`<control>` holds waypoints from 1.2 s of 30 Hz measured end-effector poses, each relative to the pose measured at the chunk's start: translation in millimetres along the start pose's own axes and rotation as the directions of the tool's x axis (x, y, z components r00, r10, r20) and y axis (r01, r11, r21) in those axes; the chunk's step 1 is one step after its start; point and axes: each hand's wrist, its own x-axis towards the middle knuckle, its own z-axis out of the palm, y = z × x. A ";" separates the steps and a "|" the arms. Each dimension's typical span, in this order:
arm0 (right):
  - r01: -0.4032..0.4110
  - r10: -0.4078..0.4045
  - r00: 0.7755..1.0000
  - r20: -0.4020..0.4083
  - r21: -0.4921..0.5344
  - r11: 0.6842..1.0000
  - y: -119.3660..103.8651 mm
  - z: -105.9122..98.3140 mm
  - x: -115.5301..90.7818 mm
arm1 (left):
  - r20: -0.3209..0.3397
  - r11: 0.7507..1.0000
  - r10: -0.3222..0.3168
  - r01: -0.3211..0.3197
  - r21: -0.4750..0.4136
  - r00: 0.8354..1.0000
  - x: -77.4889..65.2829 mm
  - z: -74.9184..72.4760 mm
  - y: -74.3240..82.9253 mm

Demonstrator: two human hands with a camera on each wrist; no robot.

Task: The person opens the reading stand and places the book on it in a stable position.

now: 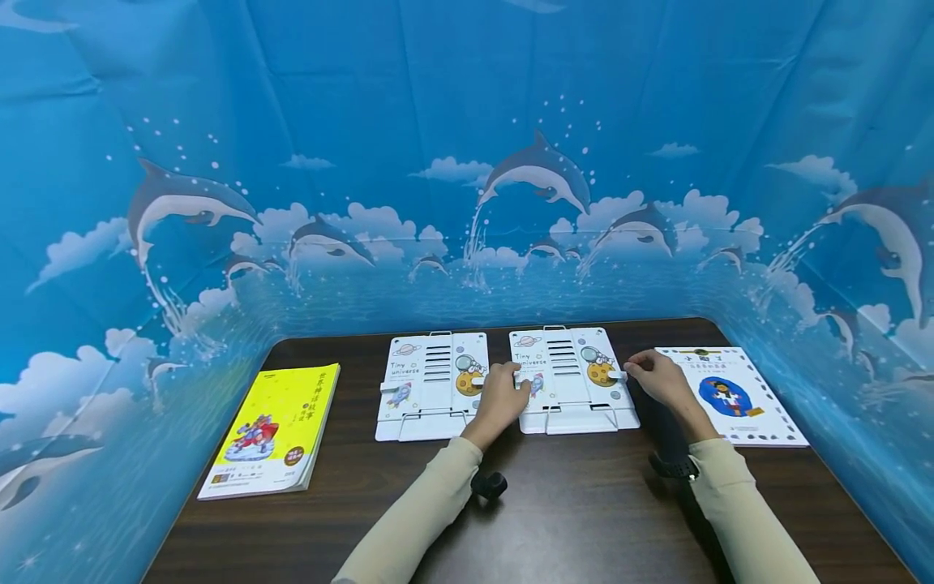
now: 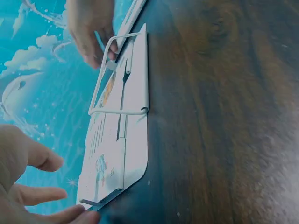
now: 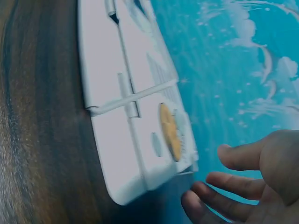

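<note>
Two white book stands printed "Tiny universe" lie flat side by side, the left one [image 1: 423, 428] and the right one [image 1: 572, 418]. My left hand [image 1: 503, 397] is at the left edge of the right stand, overlapping its side clip in the head view. In the left wrist view its fingers [image 2: 42, 195] are spread, some of them right at the stand's corner. My right hand [image 1: 660, 377] is beside the opposite edge, fingertips close to the white side clip [image 1: 617, 375]. In the right wrist view its thumb [image 3: 240, 156] and fingers are apart, with nothing between them.
A thick yellow book [image 1: 280, 422] lies at the table's left. Near its right edge lies a white book [image 1: 751, 389] with a blue round picture. The dark wooden table [image 1: 569, 511] backs onto a blue dolphin-print cloth [image 1: 409, 97] that also rises along both sides.
</note>
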 end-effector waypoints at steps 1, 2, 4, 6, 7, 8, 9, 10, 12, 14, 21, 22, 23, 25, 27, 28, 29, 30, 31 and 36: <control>-0.010 0.010 1.000 0.023 0.002 1.000 0.5 2.5 3.0 | 0.016 1.000 -0.021 0.021 -0.009 1.000 1.6 0.6 -0.3; -0.018 0.017 0.999 0.041 0.002 1.000 1.1 5.3 5.7 | 0.034 0.999 -0.043 0.043 -0.015 0.998 2.9 1.6 -0.6; -0.031 0.031 0.997 0.064 0.011 0.999 2.1 10.8 10.1 | 0.070 0.996 -0.078 0.081 -0.034 0.994 4.8 3.7 -0.9; -0.052 0.050 0.996 0.069 0.024 0.998 2.9 15.5 13.5 | 0.089 0.994 -0.093 0.098 -0.054 0.992 5.8 5.5 -1.1; -0.059 0.057 0.997 0.061 0.028 0.998 3.2 17.1 15.1 | 0.096 0.993 -0.096 0.102 -0.059 0.991 6.2 6.1 -1.0; -0.066 0.064 0.997 0.050 0.029 0.997 3.4 18.3 16.4 | 0.101 0.992 -0.100 0.106 -0.063 0.990 6.4 6.3 -0.8; -0.074 0.073 0.996 0.046 0.033 0.997 3.8 19.2 17.6 | 0.101 0.992 -0.100 0.107 -0.068 0.990 6.7 6.2 -0.5; -0.083 0.081 0.996 0.046 0.039 0.996 4.4 19.8 18.6 | 0.098 0.991 -0.104 0.112 -0.078 0.990 6.9 5.8 -0.3; -0.094 0.091 0.995 0.049 0.044 0.995 5.3 20.4 20.3 | 0.089 0.987 -0.116 0.125 -0.100 0.989 7.0 4.4 -0.2; -0.097 0.094 0.994 0.059 0.051 0.994 6.3 20.7 20.8 | 0.075 0.982 -0.131 0.140 -0.123 0.988 7.3 3.3 -1.0; -0.101 0.098 0.994 0.044 0.099 0.990 5.7 21.9 16.3 | 0.034 0.967 -0.161 0.164 -0.194 0.986 6.0 5.6 -5.1; -0.105 0.101 0.994 0.041 0.109 0.988 5.2 22.1 15.3 | 0.029 0.965 -0.163 0.166 -0.204 0.986 5.6 5.8 -5.2; -0.106 0.102 0.994 0.039 0.119 0.987 5.3 22.8 15.0 | 0.026 0.962 -0.166 0.168 -0.218 0.986 5.0 5.6 -4.8; -0.113 0.109 0.993 0.036 0.137 0.984 5.0 23.8 14.3 | 0.011 0.958 -0.163 0.161 -0.238 0.987 5.1 5.6 -4.4; -0.118 0.115 0.993 0.033 0.155 0.981 5.1 24.6 14.2 | -0.002 0.951 -0.166 0.160 -0.264 0.986 5.7 5.6 -3.9; -0.123 0.119 0.992 0.030 0.164 0.979 4.7 24.9 14.0 | -0.010 0.948 -0.169 0.160 -0.276 0.986 6.0 5.6 -3.9; -0.123 0.120 0.992 0.026 0.171 0.978 4.5 25.2 13.8 | -0.022 0.945 -0.169 0.156 -0.287 0.985 6.1 5.5 -3.6; -0.123 0.121 0.992 0.021 0.177 0.977 4.4 25.6 13.8 | -0.035 0.943 -0.170 0.152 -0.296 0.985 6.3 5.3 -3.4; -0.121 0.120 0.993 0.015 0.182 0.976 4.4 25.8 13.7 | -0.045 0.940 -0.172 0.150 -0.306 0.984 6.5 5.0 -3.2; -0.126 0.134 0.991 -0.029 0.201 0.971 4.6 26.4 12.0 | -0.087 0.933 -0.174 0.136 -0.334 0.981 7.2 3.5 -1.3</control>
